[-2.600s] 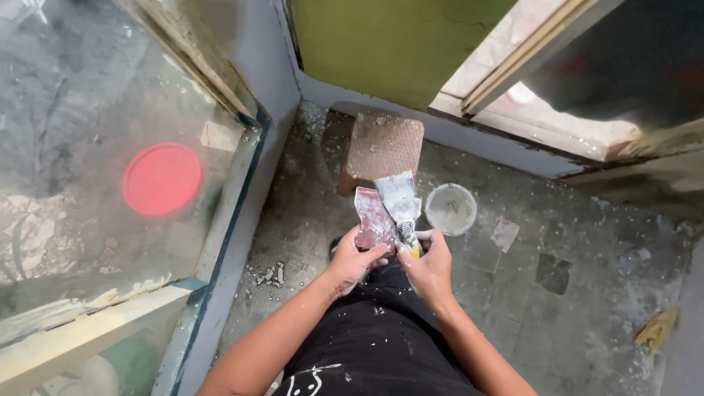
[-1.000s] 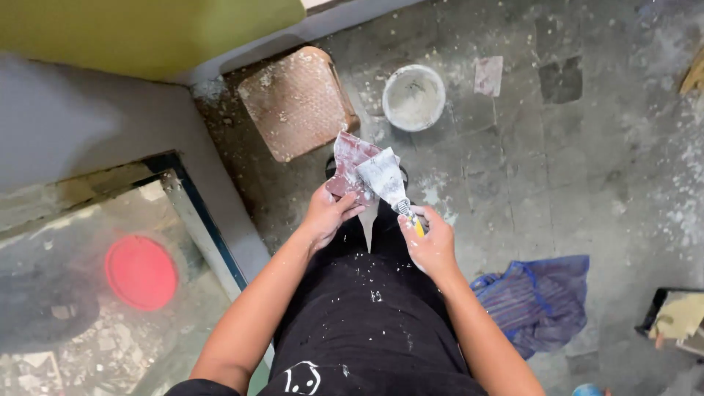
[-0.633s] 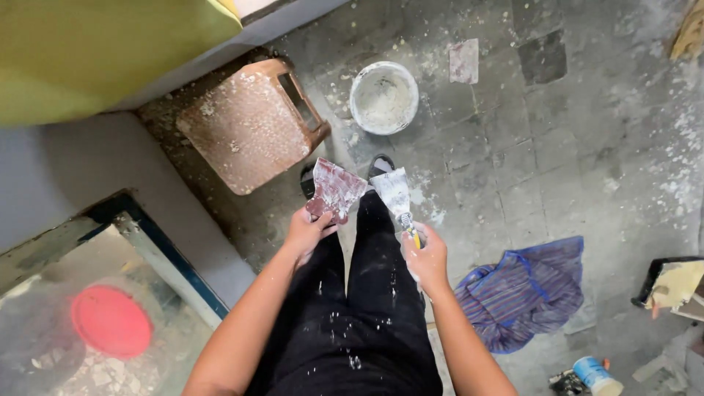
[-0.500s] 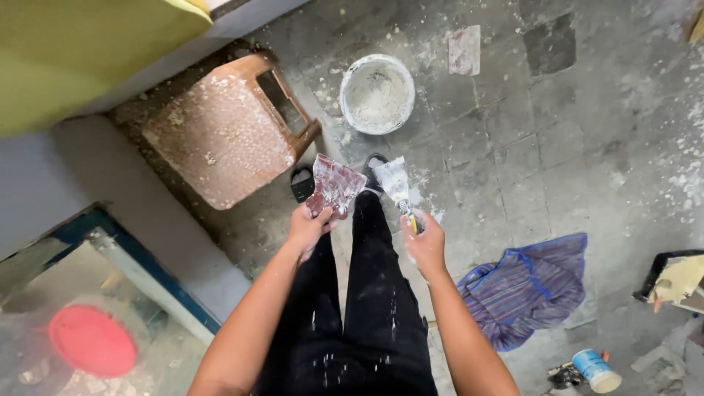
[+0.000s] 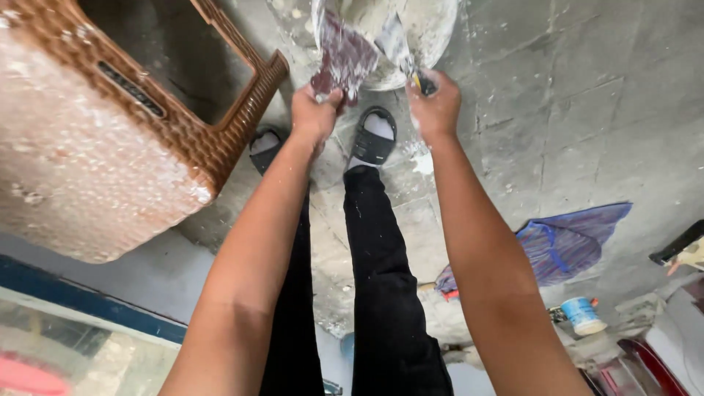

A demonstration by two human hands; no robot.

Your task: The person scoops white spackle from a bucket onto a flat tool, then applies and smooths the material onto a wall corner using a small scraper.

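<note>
left hand (image 5: 314,116) grips red trowel (image 5: 345,55) | right hand (image 5: 434,106) grips putty knife (image 5: 396,44) | both over bucket (image 5: 433,37)

Your left hand (image 5: 315,114) and right hand (image 5: 434,106) side by side above a bucket (image 5: 425,37) ahead of your feet, woven stool (image 5: 110,147) to your left, striped bag (image 5: 568,246) on the floor to your right, small tub (image 5: 583,315) just behind it
</note>
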